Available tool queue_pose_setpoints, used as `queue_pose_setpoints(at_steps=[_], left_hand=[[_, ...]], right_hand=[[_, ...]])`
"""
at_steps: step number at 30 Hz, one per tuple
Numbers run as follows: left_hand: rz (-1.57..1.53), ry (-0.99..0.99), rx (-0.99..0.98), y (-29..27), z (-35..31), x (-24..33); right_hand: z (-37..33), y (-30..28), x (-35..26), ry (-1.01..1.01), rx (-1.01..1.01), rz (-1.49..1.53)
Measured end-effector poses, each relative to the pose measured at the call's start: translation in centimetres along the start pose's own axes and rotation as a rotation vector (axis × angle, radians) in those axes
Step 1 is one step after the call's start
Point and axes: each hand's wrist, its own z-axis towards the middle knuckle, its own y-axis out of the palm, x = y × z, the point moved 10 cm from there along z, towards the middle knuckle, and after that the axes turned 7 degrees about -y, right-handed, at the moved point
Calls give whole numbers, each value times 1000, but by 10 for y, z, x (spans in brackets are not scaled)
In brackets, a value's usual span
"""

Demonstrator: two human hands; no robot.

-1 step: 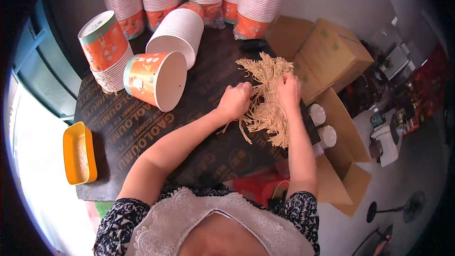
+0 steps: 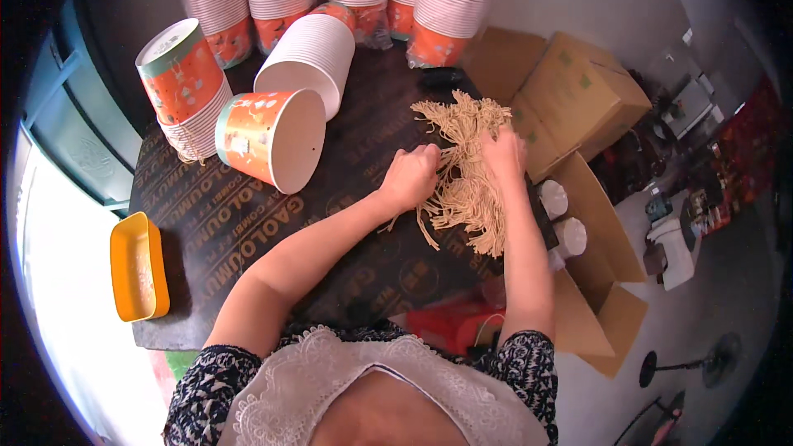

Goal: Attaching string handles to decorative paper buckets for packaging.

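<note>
A loose heap of beige cords (image 2: 467,190) with frayed ends lies at the right side of the dark table. My left hand (image 2: 410,175) is closed at the heap's left edge, pinching cords, and a few strands hang below it. On the heap's right side, my right hand (image 2: 502,153) is closed with its fingertips in the strands; what exactly they grip is partly hidden. Left of the hands, an orange paper tub (image 2: 268,136) lies on its side, its white mouth facing them.
Behind the tub lies a nested stack of white-lined tubs (image 2: 310,62), with an upside-down stack (image 2: 186,83) to its left. Bagged tub stacks (image 2: 446,8) line the back. A yellow box (image 2: 118,268) sits at the left edge, and open cardboard cartons (image 2: 615,268) stand at right.
My right hand has shifted slightly and turned, its fingers lower in the cords. The left hand and the tubs have stayed in place.
</note>
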Motion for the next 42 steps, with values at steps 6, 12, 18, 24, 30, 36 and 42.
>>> queue_pose_setpoints(at_steps=[6,12,18,24,30,36,42], left_hand=[[42,9,-62,7,-10,9],[79,19,-63,16,-15,5],[-101,64,71,2,-9,26],[-247,131,167,-68,-13,27],[-25,341,15,-88,-31,62],[287,-18,-1284,-46,-114,39],[-120,446,38,-187,-25,107]], right_hand=[[10,31,-34,85,-471,-208],[26,76,-16,81,-653,-311],[66,80,69,96,-168,-21],[53,31,1,232,-46,1145],[52,-58,-53,157,134,1313],[51,-127,-84,-38,240,1419],[46,-149,-113,-78,172,1027]])
